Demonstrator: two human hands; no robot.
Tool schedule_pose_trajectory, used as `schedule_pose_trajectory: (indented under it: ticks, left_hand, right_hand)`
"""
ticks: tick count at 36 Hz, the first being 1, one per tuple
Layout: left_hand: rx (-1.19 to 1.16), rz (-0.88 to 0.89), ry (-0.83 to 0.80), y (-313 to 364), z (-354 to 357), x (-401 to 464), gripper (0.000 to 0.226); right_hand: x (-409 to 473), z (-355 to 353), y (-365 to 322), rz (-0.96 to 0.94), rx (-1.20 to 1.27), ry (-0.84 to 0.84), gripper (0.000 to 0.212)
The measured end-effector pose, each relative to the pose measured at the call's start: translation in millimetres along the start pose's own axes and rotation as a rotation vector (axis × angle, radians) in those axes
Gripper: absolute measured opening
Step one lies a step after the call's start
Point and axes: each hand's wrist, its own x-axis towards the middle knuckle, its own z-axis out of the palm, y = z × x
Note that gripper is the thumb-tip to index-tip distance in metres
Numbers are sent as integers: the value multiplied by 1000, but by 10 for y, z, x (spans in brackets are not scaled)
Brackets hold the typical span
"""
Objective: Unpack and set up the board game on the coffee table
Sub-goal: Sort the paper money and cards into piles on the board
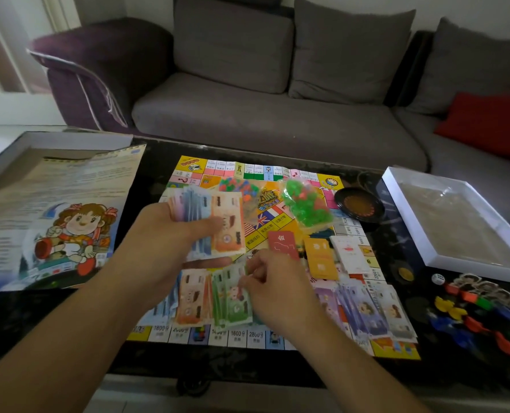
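Game board (280, 214) flat on dark desk (146, 162), in front of grey sofa (247, 93). Left hand (170, 228) grip closed round fanned wad of play money (218, 222), held above board. Right hand (273, 281) grip pinching green banknotes (232, 299) lying on board's near edge beside orange notes (191, 296); purple notes (369, 311) to right. Red card deck (282, 244), orange deck (319, 257), white deck (347, 251) mid-board. Bag of green houses (304, 204) further back. Box tray (456, 216) on right, die (437, 278) and coloured pawns (471, 308) near it; instruction sheet (54, 222) on left
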Motion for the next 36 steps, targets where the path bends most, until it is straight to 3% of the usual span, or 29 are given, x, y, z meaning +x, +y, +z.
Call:
schedule_pose_trajectory:
  ticks: [5,6,8,10,12,16,20,23,28,33,36]
  left_hand:
    - [37,-11,-55,-10,21,-42,19]
    - [61,-3,-64,-7,17,-50,18]
    - [114,14,-85,1,3,-53,16]
    - [165,8,-111,-1,-20,-37,14]
    - [209,-18,-145,0,-31,-38,13]
    - [261,-14,-145,27,-36,-71,13]
    - [248,20,56,94,-218,3,20]
    - [239,50,160,155,-372,58,19]
    - [153,13,138,206,-464,81,24]
    - [202,46,127,126,-440,84,23]
    - [185,30,84,108,-401,65,29]
  right_hand:
    - [15,46,-41,-70,-281,93,6]
    - [31,-3,-56,-77,-206,119,3]
    - [43,-130,-112,-38,135,140,17]
    - [38,-274,-209,35,576,63,31]
    - [6,-346,-262,40,741,-25,33]
    - [-6,-364,-290,-20,525,61,11]
    - [59,-324,-257,33,505,138,12]
    - [87,-175,-273,60,357,65,17]
    - [76,180,-337,47,134,-123,35]
    - [73,427,-354,-19,-41,-150,45]
    - [72,410,-367,-40,-90,-108,35]
